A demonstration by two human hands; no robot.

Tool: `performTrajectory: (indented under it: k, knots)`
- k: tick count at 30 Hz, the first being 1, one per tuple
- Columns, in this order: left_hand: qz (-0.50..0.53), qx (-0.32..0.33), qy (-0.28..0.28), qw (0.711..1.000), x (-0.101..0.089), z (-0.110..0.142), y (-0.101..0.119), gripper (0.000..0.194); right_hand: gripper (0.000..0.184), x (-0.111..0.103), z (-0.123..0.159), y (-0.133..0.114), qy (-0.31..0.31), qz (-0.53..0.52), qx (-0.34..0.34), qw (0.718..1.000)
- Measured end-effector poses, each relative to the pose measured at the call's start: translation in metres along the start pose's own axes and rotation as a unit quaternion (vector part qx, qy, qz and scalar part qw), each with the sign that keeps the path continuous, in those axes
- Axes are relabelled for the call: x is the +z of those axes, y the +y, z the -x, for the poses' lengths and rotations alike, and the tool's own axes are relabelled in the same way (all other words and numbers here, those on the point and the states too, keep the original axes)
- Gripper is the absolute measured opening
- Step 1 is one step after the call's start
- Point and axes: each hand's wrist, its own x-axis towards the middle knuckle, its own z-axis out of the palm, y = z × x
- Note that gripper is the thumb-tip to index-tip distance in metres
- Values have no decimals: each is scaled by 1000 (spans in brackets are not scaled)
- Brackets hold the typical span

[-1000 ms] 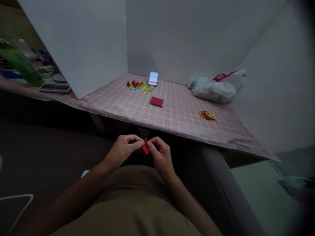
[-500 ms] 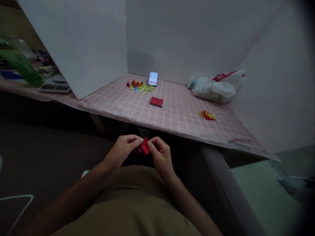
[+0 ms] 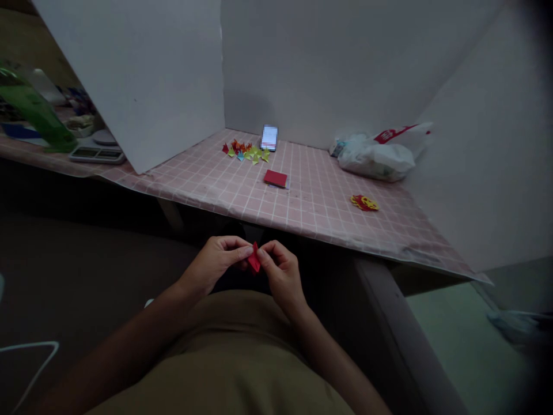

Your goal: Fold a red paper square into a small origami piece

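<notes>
Between my two hands, above my lap and short of the table's front edge, is a small piece of folded red paper [image 3: 254, 260]. My left hand [image 3: 218, 260] pinches its left side between thumb and fingers. On the opposite side, my right hand [image 3: 283, 271] grips it with thumb and forefinger. The paper stands on end and comes to a point at the top; my fingertips cover part of it. On the table lies a stack of red paper squares [image 3: 275, 178], with other colours showing under it. Several small folded paper figures [image 3: 246, 151] in red, orange, yellow and blue stand farther back.
A lit phone [image 3: 269, 138] leans at the back wall of the pink checked table [image 3: 319, 202]. To the right are a white plastic bag [image 3: 375, 158] and red and yellow cut-out pieces [image 3: 364, 203]. Left of the white partition [image 3: 142, 75] sit a scale [image 3: 97, 153] and a green bottle [image 3: 38, 115].
The red paper turns slightly between my fingers, showing a wider face half a second ago and a narrower one now. Both hands stay nearly in place.
</notes>
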Motion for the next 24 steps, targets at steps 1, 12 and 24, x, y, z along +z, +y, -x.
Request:
performTrajectory:
  k: [1, 12, 24]
  knots:
    - [-2, 1, 1, 1000, 0, 0, 1, 11, 23, 0, 0, 0, 0, 2, -2, 1000]
    - [-88, 21, 47, 995, 7, 3, 5, 12, 20, 0, -1, 1, -2, -45, 18, 999]
    - [-121, 28, 14, 992, 6, 5, 8, 16, 18, -1, -6, 4, -13, -53, 35, 998]
